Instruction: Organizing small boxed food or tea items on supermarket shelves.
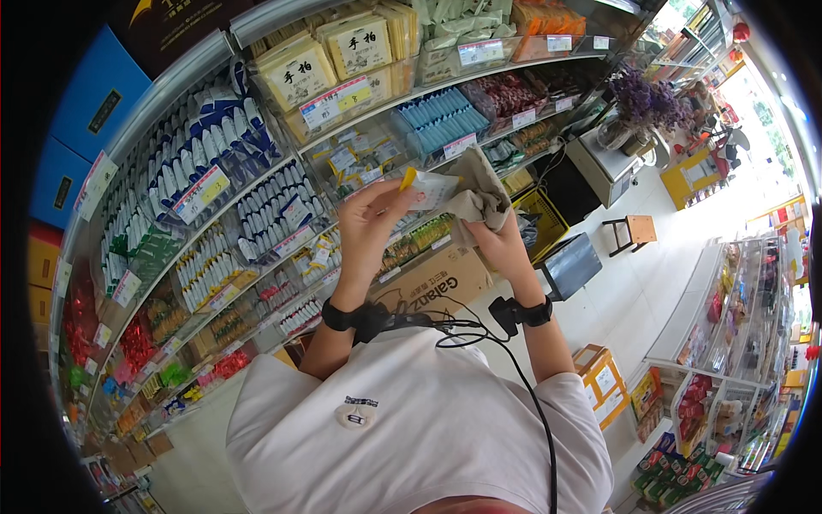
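Note:
A small white packet with yellow ends [433,189] is pinched at its yellow edge by my left hand [376,225]. My right hand [499,244] grips a crumpled grey-beige cloth [480,193], which touches the packet's right end. Just beyond both hands, a clear shelf bin holds similar packets in yellow and white [355,157]. Light-blue wrapped packets [443,119] fill the bin to its right. Black straps with cables [465,321] sit around both wrists.
Tiered snack shelves [295,151] curve along the left and front. A cardboard box [437,283] lies beneath them. To the right are a dark bin [570,266], a yellow basket [546,221], a wooden stool [632,231] and another shelf unit [725,315]. Cables hang before my chest.

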`<state>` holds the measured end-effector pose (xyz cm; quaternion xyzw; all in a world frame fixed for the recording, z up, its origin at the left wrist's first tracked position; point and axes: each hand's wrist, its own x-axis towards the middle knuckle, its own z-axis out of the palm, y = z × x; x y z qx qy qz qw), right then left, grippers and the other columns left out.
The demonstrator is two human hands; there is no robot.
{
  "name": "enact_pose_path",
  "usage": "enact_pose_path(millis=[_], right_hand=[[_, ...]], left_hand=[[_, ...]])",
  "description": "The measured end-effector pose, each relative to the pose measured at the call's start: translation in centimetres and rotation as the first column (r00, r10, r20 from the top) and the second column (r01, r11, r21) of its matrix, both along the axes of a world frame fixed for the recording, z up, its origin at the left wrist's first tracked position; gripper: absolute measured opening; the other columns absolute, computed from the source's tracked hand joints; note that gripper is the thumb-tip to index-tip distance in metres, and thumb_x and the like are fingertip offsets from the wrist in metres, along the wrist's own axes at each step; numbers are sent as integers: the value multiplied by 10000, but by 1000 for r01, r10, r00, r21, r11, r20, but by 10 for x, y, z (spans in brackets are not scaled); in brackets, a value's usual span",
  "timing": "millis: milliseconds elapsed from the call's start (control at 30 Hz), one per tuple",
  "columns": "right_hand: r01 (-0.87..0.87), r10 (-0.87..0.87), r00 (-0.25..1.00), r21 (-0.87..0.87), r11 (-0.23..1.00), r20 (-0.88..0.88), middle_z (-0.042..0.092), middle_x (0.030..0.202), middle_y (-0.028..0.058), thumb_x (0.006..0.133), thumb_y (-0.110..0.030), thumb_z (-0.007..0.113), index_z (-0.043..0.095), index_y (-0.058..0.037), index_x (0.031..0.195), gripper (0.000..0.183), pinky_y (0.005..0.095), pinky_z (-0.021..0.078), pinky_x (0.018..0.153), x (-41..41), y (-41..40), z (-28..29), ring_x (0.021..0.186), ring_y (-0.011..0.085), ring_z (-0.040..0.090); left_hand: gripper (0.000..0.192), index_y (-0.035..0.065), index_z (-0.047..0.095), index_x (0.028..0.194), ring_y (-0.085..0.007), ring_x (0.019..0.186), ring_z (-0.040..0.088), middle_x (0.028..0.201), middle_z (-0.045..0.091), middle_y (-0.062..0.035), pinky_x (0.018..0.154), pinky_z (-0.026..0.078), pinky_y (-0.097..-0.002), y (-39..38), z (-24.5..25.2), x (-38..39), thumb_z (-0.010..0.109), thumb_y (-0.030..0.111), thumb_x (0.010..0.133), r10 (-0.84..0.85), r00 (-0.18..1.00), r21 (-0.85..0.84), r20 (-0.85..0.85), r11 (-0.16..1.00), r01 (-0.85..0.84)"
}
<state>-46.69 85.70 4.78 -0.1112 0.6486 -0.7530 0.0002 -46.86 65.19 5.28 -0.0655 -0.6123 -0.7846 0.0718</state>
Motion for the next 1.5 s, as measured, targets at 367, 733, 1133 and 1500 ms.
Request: enact_pose_path(millis=[367, 733, 1133, 1500], right_hand=[[-42, 70, 995, 331, 943, -73, 696, 1074, 86, 785, 36, 649, 576, 14, 1311, 532, 295, 495, 870, 10, 4, 12, 959, 121, 622], [137, -137, 991, 2, 991, -5, 638, 1175, 54, 866, 2, 638, 531, 16, 1339, 486, 275, 457, 930, 5, 27, -17, 1072, 121, 579], [79, -7, 991, 544, 835, -133, 703, 922, 116, 832, -21, 642, 633, 68, 1163, 343, 281, 502, 739, 22, 28, -9, 790, 130, 600], [20, 42, 990, 422, 906, -138, 673, 1130, 129, 823, 48, 588, 552, 53, 1295, 474, 284, 454, 935, 28, 35, -34, 1035, 142, 600]], left_hand=[[396, -24, 564, 1269, -143, 1083, 615, 1184, 648, -93, 894, 530, -279, 9, 6, 8, 695, 32, 899, -230, 965, 68, 125, 973, 223], [328, -1, 609, 1207, -117, 996, 629, 1086, 674, -63, 863, 520, -274, 9, 7, 6, 709, 74, 904, -148, 988, 113, 40, 983, 143], [372, -3, 612, 1238, -94, 962, 628, 1058, 684, -47, 825, 507, -257, 17, -28, -1, 711, 136, 907, -410, 893, -48, 186, 904, 425], [350, 0, 621, 1223, -77, 938, 627, 1068, 677, -12, 824, 504, -238, 9, -43, -30, 714, 136, 914, -428, 892, -110, 145, 889, 445]])
